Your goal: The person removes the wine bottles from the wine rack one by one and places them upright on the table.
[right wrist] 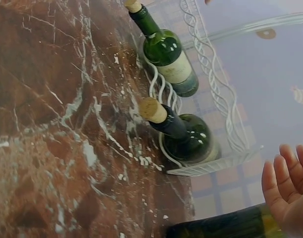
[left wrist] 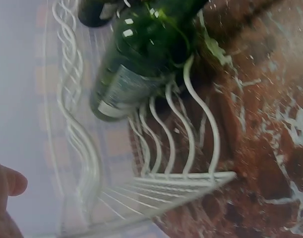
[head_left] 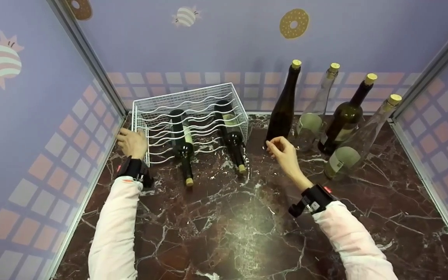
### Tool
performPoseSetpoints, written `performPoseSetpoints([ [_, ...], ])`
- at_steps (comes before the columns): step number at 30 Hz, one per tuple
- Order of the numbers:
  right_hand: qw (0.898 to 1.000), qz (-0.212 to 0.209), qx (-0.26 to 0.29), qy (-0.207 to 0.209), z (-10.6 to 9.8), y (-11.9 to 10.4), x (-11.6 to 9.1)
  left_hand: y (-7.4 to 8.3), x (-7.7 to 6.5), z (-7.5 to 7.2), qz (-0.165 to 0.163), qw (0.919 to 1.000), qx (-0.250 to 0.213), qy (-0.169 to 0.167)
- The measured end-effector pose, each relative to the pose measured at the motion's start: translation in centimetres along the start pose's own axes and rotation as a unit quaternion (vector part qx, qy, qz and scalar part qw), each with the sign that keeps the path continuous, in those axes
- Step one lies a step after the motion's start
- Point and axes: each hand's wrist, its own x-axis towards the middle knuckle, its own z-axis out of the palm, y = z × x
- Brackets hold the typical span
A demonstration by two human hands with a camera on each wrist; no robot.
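A white wire wine rack (head_left: 193, 94) stands at the back left and holds two dark green corked bottles, a left bottle (head_left: 185, 149) and a right bottle (head_left: 233, 139), both lying with necks toward me. Beside the rack's left end is my left hand (head_left: 133, 144), its fingers loosely spread and holding nothing visible. My right hand (head_left: 284, 153) hovers in front of a tall dark bottle (head_left: 285, 105), overlapping its base in the head view. In the right wrist view its fingers (right wrist: 285, 176) are nearly straight and grip nothing; whether they touch that bottle I cannot tell.
Right of the tall bottle stand a clear corked bottle (head_left: 319, 103), a dark labelled bottle (head_left: 342, 120) and another clear bottle (head_left: 368, 134). Patterned panels, including the back wall (head_left: 228, 39), enclose the brown marbled tabletop (head_left: 208, 233) on three sides.
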Motion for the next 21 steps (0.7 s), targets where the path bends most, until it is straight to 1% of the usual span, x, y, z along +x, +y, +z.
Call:
performPoseSetpoints([
  [2, 1.0, 0.011, -0.006, -0.008, 0.4, 1.1, 0.3, -0.4, 0.3, 0.2, -0.015, 0.9994, -0.013, -0.028],
  [4, 0.999, 0.022, -0.022, -0.015, 0.7, 1.6, 0.4, -0.7, 0.5, 0.3, -0.023, 0.9982, -0.019, -0.051],
  [6, 0.999, 0.037, -0.029, -0.021, 1.0, 1.9, 0.5, -0.9, 0.7, 0.4, -0.026, 0.9976, -0.019, -0.06],
  [8, 0.998, 0.054, -0.035, -0.024, 1.3, 2.2, 0.6, -1.0, 0.9, 0.5, -0.025, 0.9979, -0.015, -0.057],
  [12, 0.996, 0.08, -0.029, -0.04, 2.0, 2.5, 0.7, -1.5, 1.2, 0.7, -0.02, 0.9989, -0.004, -0.043],
  [16, 0.993, 0.101, -0.021, -0.061, 2.9, 3.1, 0.8, -1.9, 1.2, 0.9, -0.02, 0.999, 0.0, -0.041],
  [21, 0.987, 0.144, -0.026, -0.069, 4.2, 3.8, 1.3, -2.0, 1.2, 1.0, -0.016, 0.9991, -0.004, -0.039],
])
